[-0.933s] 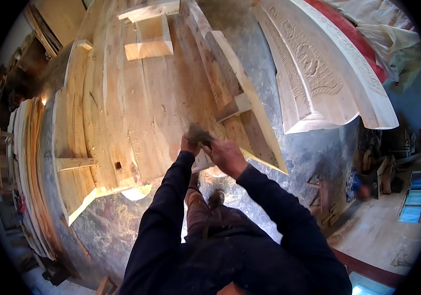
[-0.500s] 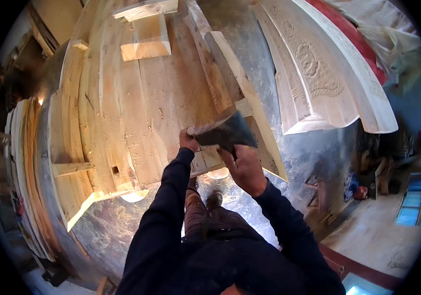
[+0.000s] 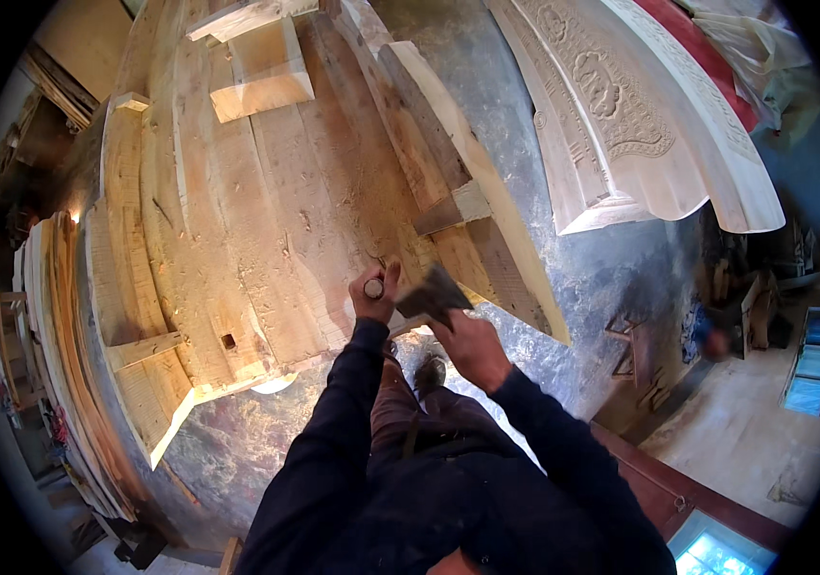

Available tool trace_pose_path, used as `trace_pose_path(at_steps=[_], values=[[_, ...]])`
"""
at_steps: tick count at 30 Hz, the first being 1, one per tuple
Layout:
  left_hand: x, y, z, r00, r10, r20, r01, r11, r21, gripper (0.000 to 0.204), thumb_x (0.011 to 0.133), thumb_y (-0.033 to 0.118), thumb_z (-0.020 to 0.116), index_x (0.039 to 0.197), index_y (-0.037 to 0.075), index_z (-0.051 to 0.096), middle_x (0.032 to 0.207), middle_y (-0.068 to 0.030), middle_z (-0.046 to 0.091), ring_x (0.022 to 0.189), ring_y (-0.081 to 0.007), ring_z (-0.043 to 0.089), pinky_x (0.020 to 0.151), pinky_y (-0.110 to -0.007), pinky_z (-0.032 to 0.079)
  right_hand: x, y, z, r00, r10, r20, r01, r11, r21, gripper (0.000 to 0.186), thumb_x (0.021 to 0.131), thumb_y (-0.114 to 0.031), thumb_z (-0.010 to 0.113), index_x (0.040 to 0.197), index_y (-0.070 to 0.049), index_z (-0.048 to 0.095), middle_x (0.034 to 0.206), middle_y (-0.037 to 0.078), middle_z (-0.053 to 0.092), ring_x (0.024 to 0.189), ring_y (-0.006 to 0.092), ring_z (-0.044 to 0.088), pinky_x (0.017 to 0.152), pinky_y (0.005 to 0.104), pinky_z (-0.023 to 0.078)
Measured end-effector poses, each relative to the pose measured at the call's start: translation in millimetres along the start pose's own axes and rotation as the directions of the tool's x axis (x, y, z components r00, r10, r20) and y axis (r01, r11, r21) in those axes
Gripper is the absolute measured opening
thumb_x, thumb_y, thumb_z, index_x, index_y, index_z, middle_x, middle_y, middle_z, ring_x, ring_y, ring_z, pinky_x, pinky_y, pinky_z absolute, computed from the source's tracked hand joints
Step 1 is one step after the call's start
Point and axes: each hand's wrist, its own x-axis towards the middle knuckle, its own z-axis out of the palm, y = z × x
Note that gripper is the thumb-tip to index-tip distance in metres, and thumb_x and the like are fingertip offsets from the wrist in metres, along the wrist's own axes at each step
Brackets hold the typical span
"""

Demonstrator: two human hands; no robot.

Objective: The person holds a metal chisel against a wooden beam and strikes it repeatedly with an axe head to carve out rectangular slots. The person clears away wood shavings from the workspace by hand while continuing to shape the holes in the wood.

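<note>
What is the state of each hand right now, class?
Left hand: closed, holding a round-ended handle.
Right hand: closed, holding a dark-headed hatchet.

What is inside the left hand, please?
The left hand holds a round-ended object; only its pale end shows. The hand covers the rest, so the object's kind is unclear.

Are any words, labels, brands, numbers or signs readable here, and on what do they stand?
None can be read.
Carved wooden panel: relief ornament; its finest marks are too small to tell.
Axe in the right hand: blurred, no legible marking.
Wooden planks: none legible.
</note>
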Motion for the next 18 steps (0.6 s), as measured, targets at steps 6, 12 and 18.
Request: trace_pose_path(at_steps=[6, 12, 18], values=[[176, -47, -10, 0.711, -0.667, 0.221, 0.702, 0.661, -0.266, 0.044, 0.086, 0.033, 0.078, 0.057, 0.009, 0.055, 0.052, -0.0023, 0.053, 0.041, -0.0172, 0.051, 0.038, -0.036, 0.041, -122, 71, 31, 0.920, 0.345, 0.187, -0.326, 0.937, -0.126, 0.020, 0.096, -0.020, 0.058, 0.109, -0.007, 0.066, 0.093, 0.023, 0.065, 0.065, 0.0394, 0.066, 0.055, 0.0495, 0.052], [183, -27, -32, 0.116, -0.255, 0.960, 0.991, -0.033, -0.128, 0.048, 0.096, 0.037, 0.068, 0.063, 0.017, 0.040, 0.048, 0.0050, 0.032, 0.034, -0.0120, 0.028, 0.035, -0.030, 0.022, -243, 105, 66, 0.647, 0.714, 0.268, -0.699, 0.696, -0.164, 0.041, 0.097, -0.041, 0.059, 0.099, -0.001, 0.065, 0.080, 0.030, 0.067, 0.079, 0.0495, 0.065, 0.070, 0.0578, 0.051], [130, 75, -62, 0.554, -0.509, 0.659, 0.800, 0.544, -0.253, 0.051, 0.097, 0.038, 0.067, 0.061, 0.019, 0.037, 0.050, 0.0055, 0.032, 0.037, -0.0096, 0.028, 0.039, -0.028, 0.023, -253, 107, 55, 0.452, 0.839, 0.301, -0.846, 0.511, -0.153, 0.045, 0.096, -0.043, 0.057, 0.094, 0.001, 0.065, 0.082, 0.031, 0.067, 0.082, 0.0509, 0.065, 0.077, 0.0589, 0.050]])
